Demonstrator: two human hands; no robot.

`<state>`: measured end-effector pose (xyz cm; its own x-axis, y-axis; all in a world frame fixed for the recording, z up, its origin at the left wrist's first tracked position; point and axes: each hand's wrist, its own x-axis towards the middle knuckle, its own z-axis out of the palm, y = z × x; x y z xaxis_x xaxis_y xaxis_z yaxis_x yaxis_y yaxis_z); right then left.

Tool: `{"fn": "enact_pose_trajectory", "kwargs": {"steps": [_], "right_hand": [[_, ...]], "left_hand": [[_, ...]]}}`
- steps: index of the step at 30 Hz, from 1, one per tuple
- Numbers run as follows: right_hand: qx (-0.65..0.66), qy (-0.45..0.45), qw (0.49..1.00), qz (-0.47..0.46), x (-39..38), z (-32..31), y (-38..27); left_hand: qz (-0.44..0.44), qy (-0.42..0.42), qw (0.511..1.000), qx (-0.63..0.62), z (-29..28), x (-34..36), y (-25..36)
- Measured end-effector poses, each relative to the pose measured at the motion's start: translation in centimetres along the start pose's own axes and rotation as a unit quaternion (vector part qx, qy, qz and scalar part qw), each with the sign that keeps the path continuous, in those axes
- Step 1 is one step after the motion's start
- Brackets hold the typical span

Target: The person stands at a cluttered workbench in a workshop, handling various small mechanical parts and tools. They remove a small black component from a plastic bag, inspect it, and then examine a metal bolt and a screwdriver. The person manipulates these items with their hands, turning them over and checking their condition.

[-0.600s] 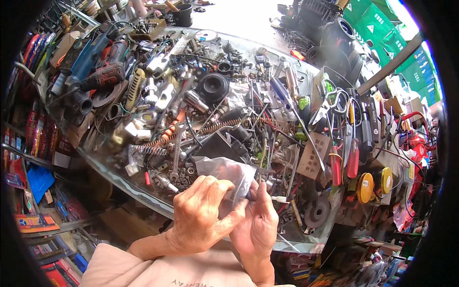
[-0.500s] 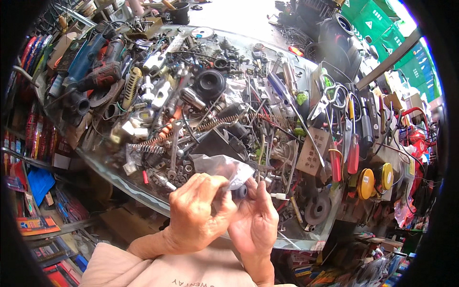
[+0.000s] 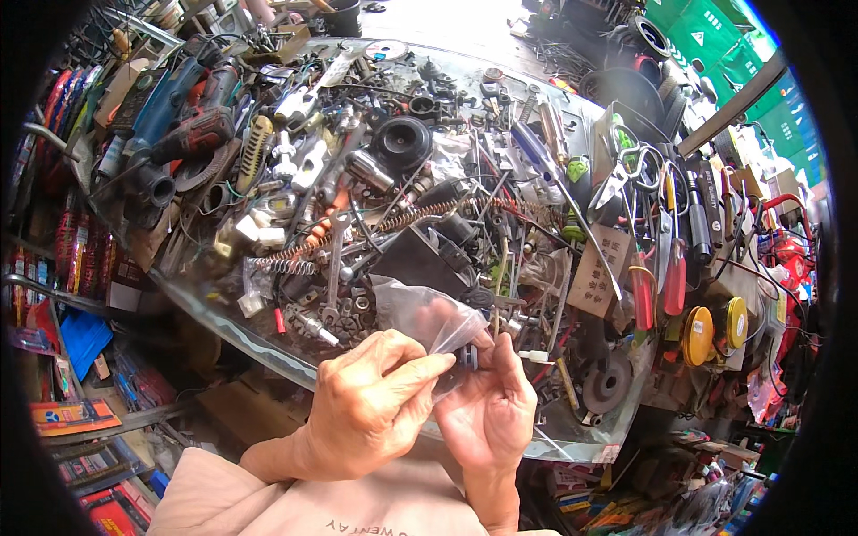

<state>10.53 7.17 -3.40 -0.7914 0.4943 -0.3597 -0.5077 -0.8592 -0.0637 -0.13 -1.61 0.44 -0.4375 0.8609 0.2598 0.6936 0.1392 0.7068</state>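
Plastic bag (image 3: pixel 416 313): clear and crumpled, above the near edge of the glass tabletop (image 3: pixel 259 344), between the two hands, its wide end spreading toward the clutter

Left hand (image 3: pixel 371 402): back upward, fingers curled inward and nearly closed, thumb and forefinger drawn together on the near end of the bag, pinching it

Right hand (image 3: pixel 487 406): palm up and half open, fingers bent, with a small blue part (image 3: pixel 468 357) against them; whether they grip it firmly I cannot tell

Blue part: short, with a dark groove, just beside the left fingertips at the bag's edge; whether it sits inside the film or outside it is unclear

Wrench (image 3: pixel 337 259): lying lengthwise beyond the left hand, apart from it, loose nuts around its near end

Coil spring (image 3: pixel 288 266): silver, left of the wrench

Black box (image 3: pixel 420 263): tilted among the metal pieces, just beyond the bag

White connector (image 3: pixel 534 355): just right of the right fingertips

Grinding disc (image 3: pixel 609 384): grey and round, farther right, near the tabletop's corner
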Motion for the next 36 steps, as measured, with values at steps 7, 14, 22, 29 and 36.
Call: {"fn": "enact_pose_trajectory", "kwargs": {"steps": [7, 14, 22, 29, 36], "right_hand": [[-0.068, -0.003, 0.998, 0.001, -0.6, 0.2, -0.1], [-0.112, -0.050, 0.992, -0.005, -0.8, 0.3, -0.2], [-0.088, -0.014, 0.996, 0.007, -0.6, -0.2, -0.2], [-0.047, -0.012, 0.999, 0.024, -0.6, -1.2, -0.5], [0.009, -0.056, 0.998, 0.039, -0.3, -2.2, -0.4]], "left_hand": [[0.058, -0.066, 0.991, 0.096, -0.9, -0.1, 0.5], [0.084, -0.078, 0.978, 0.175, -0.8, 0.7, 0.5], [-0.036, -0.004, 0.994, -0.102, 0.4, 0.3, -0.5], [-0.338, -0.041, 0.704, -0.623, -1.6, 0.6, -2.2], [-0.337, -0.080, 0.639, -0.687, -1.5, 0.6, -2.8]]}}
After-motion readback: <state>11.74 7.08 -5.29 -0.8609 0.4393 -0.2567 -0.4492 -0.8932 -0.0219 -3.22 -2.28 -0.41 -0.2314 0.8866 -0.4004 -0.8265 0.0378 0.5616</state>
